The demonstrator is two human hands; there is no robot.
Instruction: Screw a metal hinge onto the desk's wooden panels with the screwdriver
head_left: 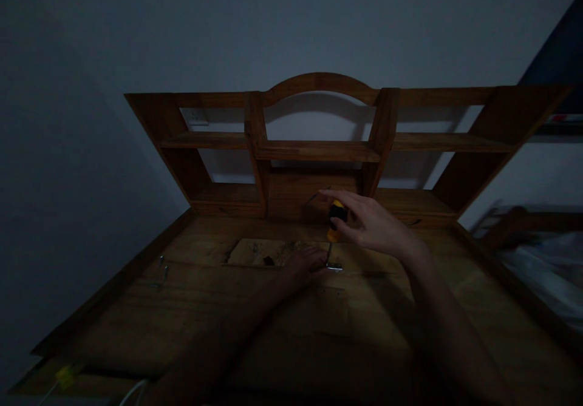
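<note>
In the dim head view, my right hand (364,221) is closed round the yellow and black handle of a screwdriver (336,221). Its index finger stretches out past the top of the handle. The shaft points down, close to upright, at the left end of a small shiny metal plate (336,266) on the wooden board (191,309). Beside that tip, my left hand (304,264) rests low on the board with its fingers bunched together. What those fingertips pinch or press is too dark to make out.
Behind my left hand the board has a cut-out (248,251) with debris inside. Several screws (164,270) stand or lie at the left. A wooden shelf unit (319,151) rises at the back against the wall. A yellow item (66,375) and a white cable (134,389) are front left.
</note>
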